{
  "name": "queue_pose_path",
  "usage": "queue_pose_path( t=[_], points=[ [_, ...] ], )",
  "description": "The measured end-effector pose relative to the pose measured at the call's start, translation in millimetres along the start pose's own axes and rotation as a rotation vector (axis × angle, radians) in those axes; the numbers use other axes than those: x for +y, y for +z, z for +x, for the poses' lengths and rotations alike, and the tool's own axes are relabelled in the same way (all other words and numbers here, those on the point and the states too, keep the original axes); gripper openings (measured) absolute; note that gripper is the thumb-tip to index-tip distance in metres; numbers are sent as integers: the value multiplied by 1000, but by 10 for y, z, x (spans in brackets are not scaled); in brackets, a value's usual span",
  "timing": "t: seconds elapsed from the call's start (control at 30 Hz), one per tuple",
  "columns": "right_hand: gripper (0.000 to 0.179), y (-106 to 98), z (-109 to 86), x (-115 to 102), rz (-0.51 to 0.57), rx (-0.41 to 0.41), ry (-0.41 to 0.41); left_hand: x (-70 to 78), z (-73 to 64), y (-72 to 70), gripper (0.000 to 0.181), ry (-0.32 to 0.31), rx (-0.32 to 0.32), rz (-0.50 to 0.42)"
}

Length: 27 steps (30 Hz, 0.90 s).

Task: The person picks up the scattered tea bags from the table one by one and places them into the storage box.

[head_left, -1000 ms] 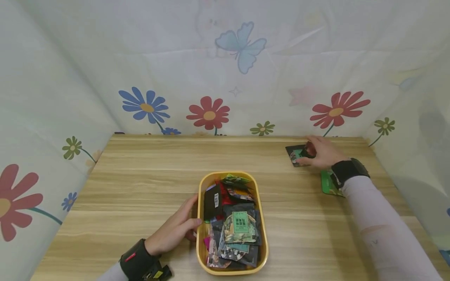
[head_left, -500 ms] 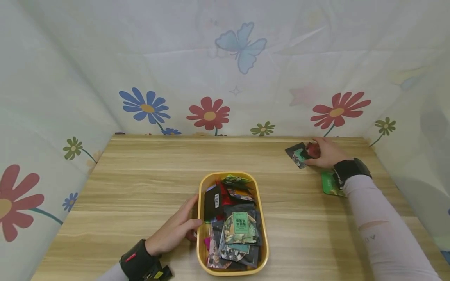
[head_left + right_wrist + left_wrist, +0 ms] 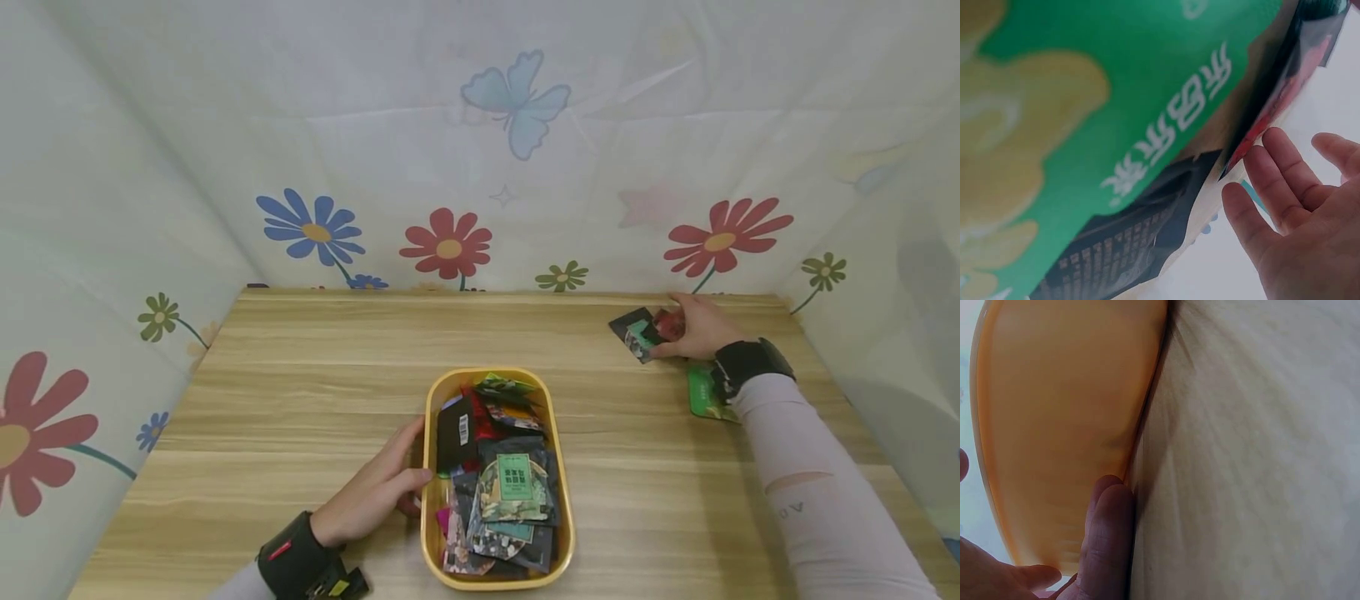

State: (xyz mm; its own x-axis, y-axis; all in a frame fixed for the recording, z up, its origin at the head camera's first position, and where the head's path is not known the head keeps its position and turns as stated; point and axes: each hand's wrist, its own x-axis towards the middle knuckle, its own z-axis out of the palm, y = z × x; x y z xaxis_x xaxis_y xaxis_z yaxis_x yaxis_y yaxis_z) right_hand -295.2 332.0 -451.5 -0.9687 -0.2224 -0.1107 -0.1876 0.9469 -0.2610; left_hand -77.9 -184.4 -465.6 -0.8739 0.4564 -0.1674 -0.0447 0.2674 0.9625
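My left hand (image 3: 371, 492) lies along the left outer wall of a yellow plastic basket (image 3: 427, 533); in the left wrist view its fingers (image 3: 1107, 537) touch the smooth wall low down by the tabletop. At the back right, my right hand (image 3: 701, 327) pinches a red and black sachet (image 3: 670, 323) between fingers and thumb. That sachet overlaps a black sachet with a green label (image 3: 637, 335) lying on the table. In the right wrist view the fingertips meet the red sachet's edge (image 3: 1272, 106); the thumb is hidden there.
Several sachets fill the basket, a black one with a green label (image 3: 513, 479) on top. A green packet (image 3: 708, 393) lies partly under my right wrist. Flower-printed cloth (image 3: 600, 167) stands behind the wooden table (image 3: 315, 375).
The black sachet under my right hand has turned a little on the table. My right hand has shifted slightly rightward with the red sachet. The left hand and basket stay put.
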Motion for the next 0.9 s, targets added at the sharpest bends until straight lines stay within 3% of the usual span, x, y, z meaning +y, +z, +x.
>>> queue_pose_path(
  t=[0.67,0.77,0.9],
  points=[
    [127,-67,-50,21,28,-65,109,-32,5,-7,71,6,-8,-16],
    [115,-60,-54,18,18,-59,102,-34,7,-8,71,6,-11,-18],
    [78,-37,-46,-11,-69,-11,55,-38,10,-8,71,5,-19,-29]
  ],
)
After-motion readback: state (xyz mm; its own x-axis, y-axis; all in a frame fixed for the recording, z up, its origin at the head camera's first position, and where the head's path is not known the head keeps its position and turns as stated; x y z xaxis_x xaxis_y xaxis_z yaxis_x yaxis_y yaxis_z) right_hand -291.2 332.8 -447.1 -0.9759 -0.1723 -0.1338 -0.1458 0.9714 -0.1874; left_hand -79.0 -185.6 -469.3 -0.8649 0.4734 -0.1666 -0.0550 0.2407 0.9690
